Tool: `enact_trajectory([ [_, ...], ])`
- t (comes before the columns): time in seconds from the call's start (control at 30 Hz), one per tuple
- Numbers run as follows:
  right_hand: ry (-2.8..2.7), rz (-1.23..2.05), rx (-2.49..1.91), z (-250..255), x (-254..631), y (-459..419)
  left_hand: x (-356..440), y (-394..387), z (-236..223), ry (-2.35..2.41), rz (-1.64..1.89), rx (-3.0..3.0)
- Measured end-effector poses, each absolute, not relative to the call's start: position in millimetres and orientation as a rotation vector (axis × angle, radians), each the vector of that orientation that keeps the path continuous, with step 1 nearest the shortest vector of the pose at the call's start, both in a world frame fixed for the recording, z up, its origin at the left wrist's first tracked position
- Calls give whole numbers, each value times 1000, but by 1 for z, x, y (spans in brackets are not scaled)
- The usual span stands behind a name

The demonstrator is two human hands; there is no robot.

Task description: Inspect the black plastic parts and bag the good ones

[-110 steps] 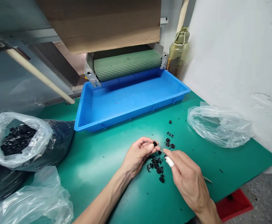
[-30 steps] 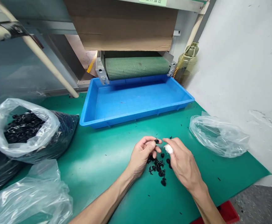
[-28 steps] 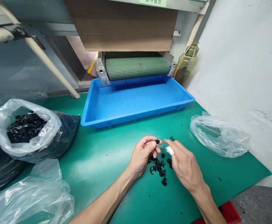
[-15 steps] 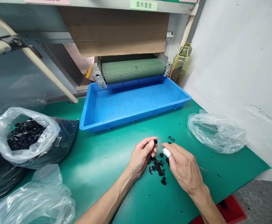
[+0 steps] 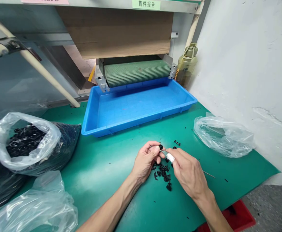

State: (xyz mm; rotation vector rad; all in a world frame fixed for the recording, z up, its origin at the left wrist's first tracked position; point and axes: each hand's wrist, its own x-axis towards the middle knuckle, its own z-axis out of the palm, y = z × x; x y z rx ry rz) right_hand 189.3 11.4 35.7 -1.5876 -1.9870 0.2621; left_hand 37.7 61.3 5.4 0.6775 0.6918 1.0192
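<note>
"Saw what in the left hand (image 5: 144, 161)?"

"Saw a small black part (image 5: 160, 147), pinched in narrow fingers (image 5: 150, 144), up over the green tabletop (image 5: 116, 154)."

"And in the right hand (image 5: 189, 172)?"

"Found a thin grey rod (image 5: 209, 174), held in curled fingers, with a white wrap (image 5: 170, 157) by the tip. Pointed toward the black part. Could not tell if touching."

"How to do that well?"

"Seemed best to pinch the part firmly, but not squash it, and to move the rod slowly and straight. Seemed wise to mind the left fingertips, so close to the tip."

"Looked how, up close?"

"Looked dark, round and a bit shiny. Too small to make out more."

"And just under the hands?"

"Saw a messy pile of black bits (image 5: 164, 169), some round, some with little arms. Spotted a long bit with pegs (image 5: 177, 142) a little farther off."

"And past that?"

"Saw a bag of black parts (image 5: 51, 137) on the left, a clear bag (image 5: 224, 137) on the right, then a blue tray (image 5: 141, 119), with a green belt (image 5: 138, 72) over the back edge."
</note>
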Motion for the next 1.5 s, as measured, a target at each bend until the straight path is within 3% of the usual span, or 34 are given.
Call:
enact_trajectory([
  [0.63,-1946,236,-1589,40,193,7,37,60,4,756,1067,770],
  [1.33,-2232,-146,-1588,49,187,9,39,55,14,927,1059,1142],
  [1.5,-2022,240,-1661,43,180,10,40,55,13,921,1091,1184],
])
